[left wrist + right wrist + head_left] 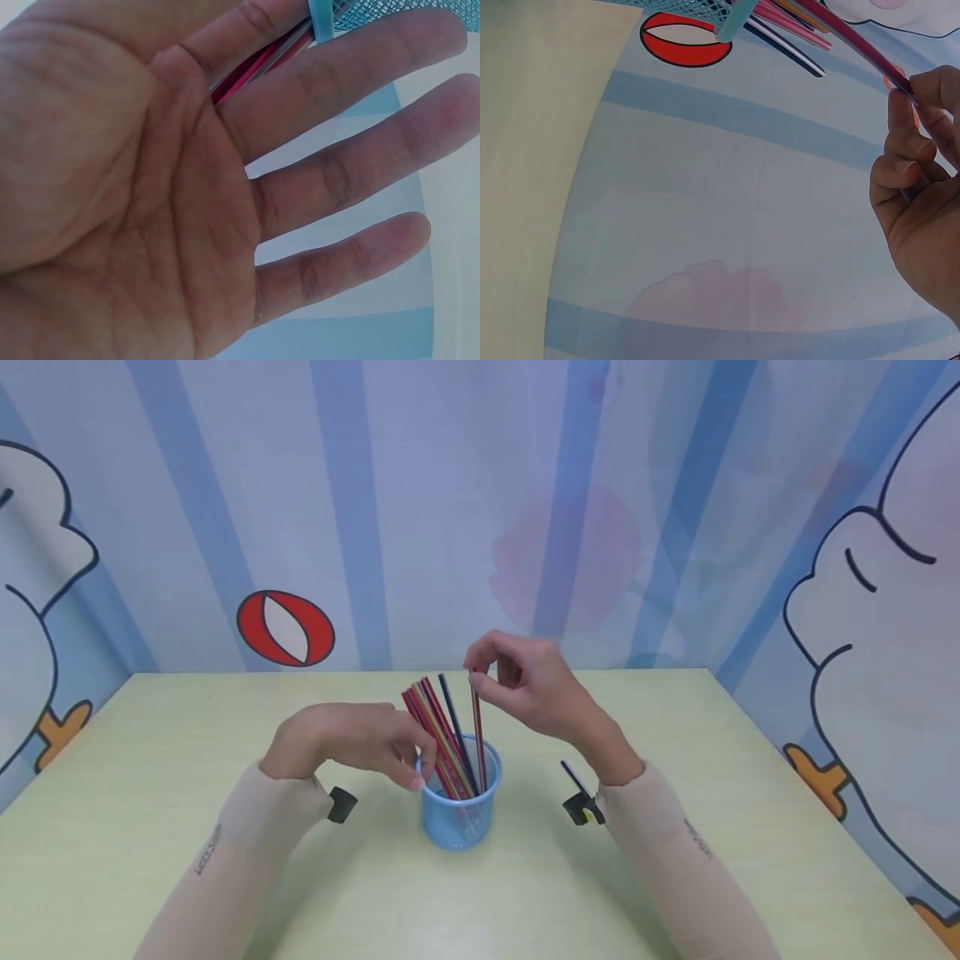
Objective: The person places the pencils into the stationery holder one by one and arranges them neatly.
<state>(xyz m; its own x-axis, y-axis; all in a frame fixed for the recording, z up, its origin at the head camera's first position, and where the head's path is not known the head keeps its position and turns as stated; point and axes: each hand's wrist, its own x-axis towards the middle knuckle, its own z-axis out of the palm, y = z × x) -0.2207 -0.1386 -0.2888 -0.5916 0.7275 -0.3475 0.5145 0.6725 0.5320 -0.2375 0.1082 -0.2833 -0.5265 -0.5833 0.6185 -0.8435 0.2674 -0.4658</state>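
Note:
A light blue mesh pen cup [456,828] stands upright on the table, holding several red, dark blue and yellowish pencils [431,714] that lean left. My left hand [360,737] is at the cup's left rim, pinching it between thumb and index finger. In the left wrist view its other fingers [330,184] stretch out straight, and the thumb tip is out of sight. With thumb and fingertips, my right hand [528,685] pinches the top end of a dark red pencil [481,752], whose lower end is inside the cup. In the right wrist view that pencil [855,41] slants away from the others.
The pale yellow-green table [150,752] ends at a striped blue backdrop [450,527] with printed cartoon shapes. Black wrist mounts [342,806] sit by both sleeves, close above the table on either side of the cup.

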